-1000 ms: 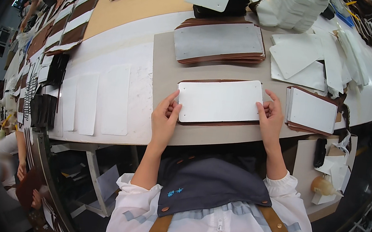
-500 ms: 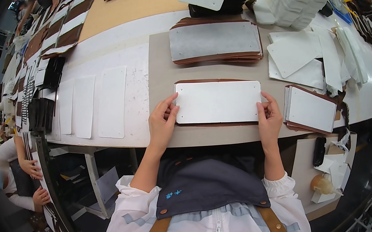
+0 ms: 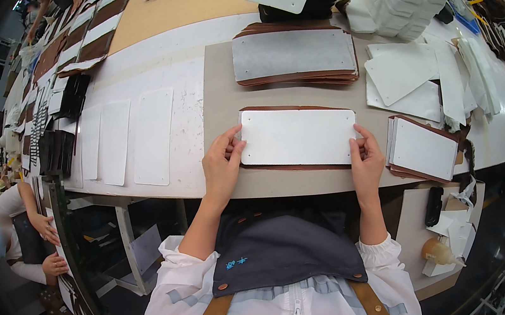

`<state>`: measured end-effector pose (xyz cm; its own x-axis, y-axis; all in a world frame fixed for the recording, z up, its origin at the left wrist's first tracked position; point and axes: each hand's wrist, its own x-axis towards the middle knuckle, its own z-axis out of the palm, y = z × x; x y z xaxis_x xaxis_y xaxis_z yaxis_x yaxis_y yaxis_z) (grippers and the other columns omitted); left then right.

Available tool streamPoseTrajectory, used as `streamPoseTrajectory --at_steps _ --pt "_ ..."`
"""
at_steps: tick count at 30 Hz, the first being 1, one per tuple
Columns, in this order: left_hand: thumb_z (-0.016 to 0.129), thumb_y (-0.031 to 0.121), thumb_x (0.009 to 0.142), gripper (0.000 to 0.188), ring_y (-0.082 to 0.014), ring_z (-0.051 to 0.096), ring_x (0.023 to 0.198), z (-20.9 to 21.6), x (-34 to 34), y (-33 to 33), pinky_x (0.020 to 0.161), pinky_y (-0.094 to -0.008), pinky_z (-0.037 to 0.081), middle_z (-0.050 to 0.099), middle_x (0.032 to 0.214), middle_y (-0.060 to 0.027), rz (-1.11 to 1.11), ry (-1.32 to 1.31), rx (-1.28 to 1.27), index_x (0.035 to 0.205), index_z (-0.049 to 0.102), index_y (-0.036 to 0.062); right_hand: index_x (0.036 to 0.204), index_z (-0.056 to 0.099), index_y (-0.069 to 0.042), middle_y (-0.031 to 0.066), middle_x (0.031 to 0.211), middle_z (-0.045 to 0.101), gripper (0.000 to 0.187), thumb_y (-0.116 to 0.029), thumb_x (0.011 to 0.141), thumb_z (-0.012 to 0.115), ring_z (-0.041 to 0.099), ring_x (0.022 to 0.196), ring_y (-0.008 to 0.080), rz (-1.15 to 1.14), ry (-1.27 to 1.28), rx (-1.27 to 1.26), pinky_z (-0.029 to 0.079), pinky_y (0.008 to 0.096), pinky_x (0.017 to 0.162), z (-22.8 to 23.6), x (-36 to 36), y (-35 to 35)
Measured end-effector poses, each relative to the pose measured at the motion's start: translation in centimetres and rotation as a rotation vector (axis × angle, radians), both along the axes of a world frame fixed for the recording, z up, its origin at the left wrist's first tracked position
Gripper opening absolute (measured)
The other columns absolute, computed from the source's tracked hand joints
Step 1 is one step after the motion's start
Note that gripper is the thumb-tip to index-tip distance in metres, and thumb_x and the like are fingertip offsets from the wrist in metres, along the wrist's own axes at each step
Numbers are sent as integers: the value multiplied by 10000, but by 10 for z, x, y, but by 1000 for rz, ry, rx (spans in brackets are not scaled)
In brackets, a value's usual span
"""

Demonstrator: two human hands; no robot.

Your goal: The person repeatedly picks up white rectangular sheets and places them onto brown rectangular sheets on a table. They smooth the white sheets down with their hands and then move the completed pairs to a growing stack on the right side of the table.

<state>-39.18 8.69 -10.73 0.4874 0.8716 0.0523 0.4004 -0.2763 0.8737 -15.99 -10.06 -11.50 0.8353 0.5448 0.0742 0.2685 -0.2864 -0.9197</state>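
A white rectangular panel (image 3: 298, 137) with rounded corners and small corner holes lies over a brown leather-like piece (image 3: 302, 166), whose edges show above and below it. At the panel's left end, my left hand (image 3: 223, 157) pinches the edge between thumb and fingers. My right hand (image 3: 366, 158) grips the opposite end the same way. To the right sits a smaller stack of white-faced brown pieces (image 3: 423, 148). Beyond the panel lies a thicker stack of brown pieces (image 3: 294, 56) topped by a greyish-white sheet.
Loose white sheets (image 3: 400, 75) overlap at the right, behind the small stack. Several white panels (image 3: 154, 136) lie at left on the table (image 3: 178, 167). A lower shelf holds a glue-coloured bottle (image 3: 438, 251). Another person's hands (image 3: 49, 245) work at the lower left.
Both hands keep their hold on the panel's ends, almost in place. The whole view has shifted very slightly.
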Motion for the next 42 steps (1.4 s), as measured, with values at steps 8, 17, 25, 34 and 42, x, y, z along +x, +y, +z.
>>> streamPoseTrajectory --at_steps 8,17,25,34,42 --pt "681 64 964 302 -130 585 769 0 1 0 720 -271 529 637 900 -56 5 8 -6 1264 707 42 1271 688 -21 -15 729 584 316 -10 956 656 502 626 44 6 10 -20 446 226 589 0 0 0" --pt "690 34 943 285 -133 580 763 3 2 3 708 -274 525 644 914 -62 13 11 -67 1226 719 37 1270 690 -23 -26 731 578 313 -23 959 656 494 632 42 4 12 -26 439 221 598 -2 2 0" --pt "699 52 938 295 -96 531 760 2 2 2 704 -246 486 631 907 -17 16 -5 -47 1230 737 51 1271 688 -21 -40 732 558 313 -24 960 655 468 631 35 7 13 -30 413 210 589 -1 2 1" --pt "701 44 943 326 -116 590 751 -8 0 7 688 -260 518 666 934 -60 19 -25 -166 1267 688 10 1313 640 8 -39 748 568 351 -24 964 657 473 659 25 31 41 66 401 202 589 -10 8 -2" --pt "575 163 1056 434 -86 608 773 9 -3 9 650 -200 489 626 945 -22 34 -662 -877 1438 451 -2 1413 513 29 16 873 691 474 -112 987 665 611 731 52 37 595 255 476 211 596 26 12 5"
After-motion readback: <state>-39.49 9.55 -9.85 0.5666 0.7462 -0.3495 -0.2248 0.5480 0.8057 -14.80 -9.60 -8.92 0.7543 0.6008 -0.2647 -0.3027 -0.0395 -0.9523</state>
